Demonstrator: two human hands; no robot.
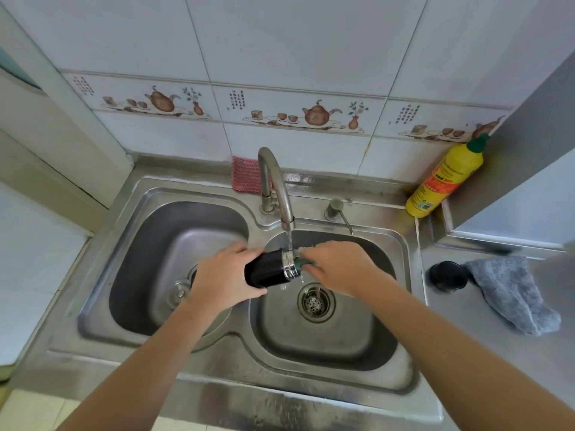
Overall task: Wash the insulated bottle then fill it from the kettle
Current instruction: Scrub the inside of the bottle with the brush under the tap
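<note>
A black insulated bottle (pixel 267 270) with a steel neck lies on its side over the divider of a double steel sink (pixel 217 334). My left hand (pixel 225 275) grips its body from the left. My right hand (pixel 337 267) pinches a green sponge or cloth (pixel 303 264) against the bottle's mouth. Water runs from the curved faucet (pixel 275 181) onto the steel neck and down toward the right basin's drain (pixel 315 303). No kettle is in view.
On the right counter sit the black bottle lid (pixel 448 276) and a grey cloth (pixel 513 290). A yellow detergent bottle (pixel 445 178) leans in the back right corner. A red scrub pad (pixel 245 174) stands behind the faucet. A soap dispenser (pixel 336 209) sits beside it.
</note>
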